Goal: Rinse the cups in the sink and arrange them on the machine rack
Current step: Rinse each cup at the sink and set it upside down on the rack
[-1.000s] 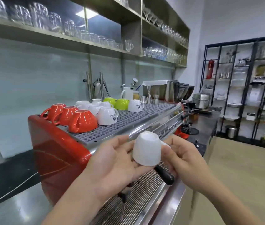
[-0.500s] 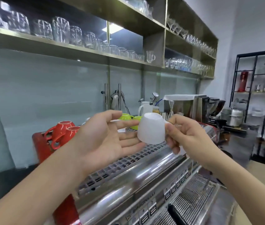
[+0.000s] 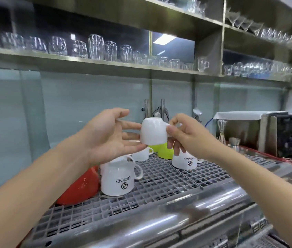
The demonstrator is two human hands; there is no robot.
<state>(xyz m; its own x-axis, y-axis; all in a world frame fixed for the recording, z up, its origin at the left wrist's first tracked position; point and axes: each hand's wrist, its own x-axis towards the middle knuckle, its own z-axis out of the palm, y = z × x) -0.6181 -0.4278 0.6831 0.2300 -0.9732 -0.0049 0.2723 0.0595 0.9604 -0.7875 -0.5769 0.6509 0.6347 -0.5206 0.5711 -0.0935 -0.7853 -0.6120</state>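
Observation:
A small white cup (image 3: 152, 131) hangs upside down above the grey grid rack (image 3: 161, 179) on top of the espresso machine. My right hand (image 3: 186, 136) pinches it by the handle side. My left hand (image 3: 107, 138) is spread, its straight fingertips touching the cup's left wall. Below stand upturned cups: a white logo cup (image 3: 118, 178), a second logo cup (image 3: 184, 161), a small white cup (image 3: 142, 154), a green cup (image 3: 163, 150) and a red cup (image 3: 81, 187) partly behind my left forearm.
The machine's chrome front (image 3: 168, 219) runs below the rack. A steel shelf (image 3: 91, 61) with rows of glasses hangs overhead. A metal jigger (image 3: 222, 129), a small steel cup (image 3: 234, 142) and a grinder (image 3: 283, 133) stand to the right. Bare grid lies front right of the cups.
Both hands carried the white cup up and further over the rack, above the standing cups. The view tilted upward and closer to the machine top.

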